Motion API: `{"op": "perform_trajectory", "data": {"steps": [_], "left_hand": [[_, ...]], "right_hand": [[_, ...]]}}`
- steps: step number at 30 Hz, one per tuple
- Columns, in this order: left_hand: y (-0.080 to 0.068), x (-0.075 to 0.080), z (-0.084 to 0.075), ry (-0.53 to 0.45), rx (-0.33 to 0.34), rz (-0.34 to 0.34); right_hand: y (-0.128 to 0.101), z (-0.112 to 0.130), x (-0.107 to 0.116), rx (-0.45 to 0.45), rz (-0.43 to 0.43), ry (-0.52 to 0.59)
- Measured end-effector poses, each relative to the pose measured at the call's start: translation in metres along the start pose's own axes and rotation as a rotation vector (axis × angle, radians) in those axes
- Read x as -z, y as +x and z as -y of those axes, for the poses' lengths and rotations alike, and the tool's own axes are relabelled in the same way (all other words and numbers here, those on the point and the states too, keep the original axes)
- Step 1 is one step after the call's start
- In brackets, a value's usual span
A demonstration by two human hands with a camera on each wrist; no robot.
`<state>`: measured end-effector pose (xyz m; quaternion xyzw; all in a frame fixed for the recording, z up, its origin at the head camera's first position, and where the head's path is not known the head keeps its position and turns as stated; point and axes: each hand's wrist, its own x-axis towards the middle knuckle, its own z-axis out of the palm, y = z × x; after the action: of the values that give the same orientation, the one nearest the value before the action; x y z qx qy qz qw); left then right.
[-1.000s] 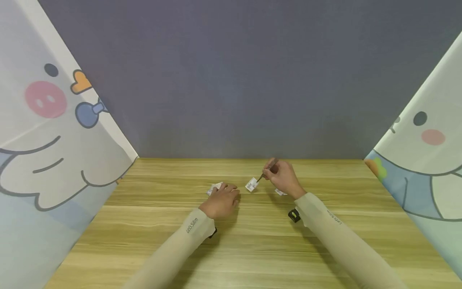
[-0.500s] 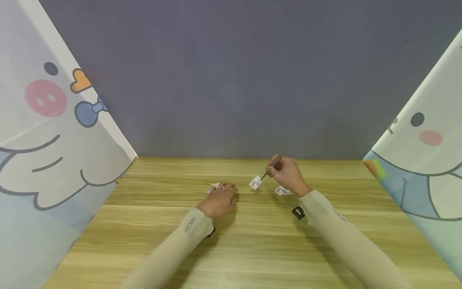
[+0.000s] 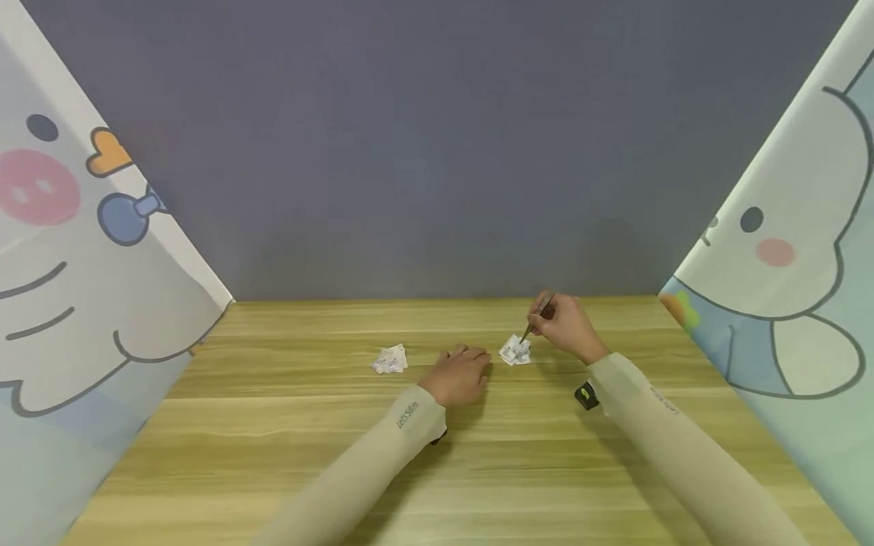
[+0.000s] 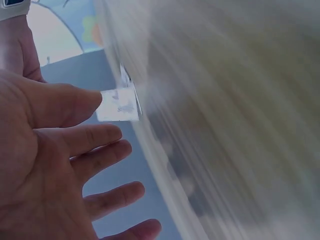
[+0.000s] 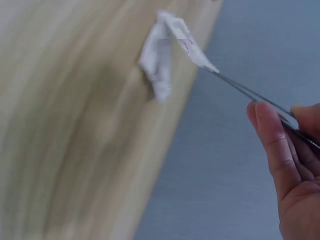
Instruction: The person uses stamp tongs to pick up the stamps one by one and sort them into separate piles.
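My right hand pinches dark, slim tweezers between thumb and fingers. Their tips grip the edge of a small white printed paper piece. It hangs over a small pile of similar pieces at the right of the table's far part, overlapping them in the head view. Palm down, my left hand holds nothing, its fingers reaching forward beside this pile. Straight, spread fingers show in the left wrist view, with a white piece past the thumb tip. A second pile of white pieces lies to the left.
The wood-grain table ends at a grey upright panel. Cartoon-printed cloth panels close off the left side, and a matching panel the right. A black wrist camera sits under the right cuff.
The tweezers and their paper piece have moved right, onto the right pile. My left hand has slid right, off the left pile, which now shows fully. The head view has shifted slightly right.
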<state>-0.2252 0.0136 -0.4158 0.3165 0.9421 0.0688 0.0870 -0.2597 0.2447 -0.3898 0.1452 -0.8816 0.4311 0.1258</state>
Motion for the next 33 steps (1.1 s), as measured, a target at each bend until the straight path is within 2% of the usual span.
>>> {"op": "perform_trajectory", "data": {"steps": [4,11,16,21,26,28,31,33], "left_hand": [[0.012,-0.002,-0.011,0.017,0.011,0.038],[0.024,-0.002,-0.021,0.044,0.051,0.096],[0.025,-0.003,-0.025,0.125,0.044,0.095],[0.026,-0.003,-0.027,0.165,0.032,0.076],[0.026,-0.004,-0.024,0.103,0.023,0.069],[0.024,-0.002,-0.021,0.059,0.022,0.051],[0.019,0.005,-0.013,0.007,0.027,0.012],[0.015,0.011,-0.005,-0.005,0.035,-0.007]], "right_hand": [[0.002,-0.007,-0.005,-0.051,0.009,-0.003],[0.002,-0.009,-0.012,-0.051,0.013,-0.033],[0.001,-0.007,-0.013,-0.069,0.023,-0.048],[-0.002,-0.010,-0.009,-0.082,-0.036,-0.055],[-0.006,-0.009,-0.005,-0.067,-0.120,-0.078],[-0.008,-0.004,-0.008,-0.060,-0.125,-0.075],[-0.009,0.006,-0.016,-0.030,-0.090,-0.055],[-0.010,0.013,-0.024,0.008,-0.036,-0.045]]}}
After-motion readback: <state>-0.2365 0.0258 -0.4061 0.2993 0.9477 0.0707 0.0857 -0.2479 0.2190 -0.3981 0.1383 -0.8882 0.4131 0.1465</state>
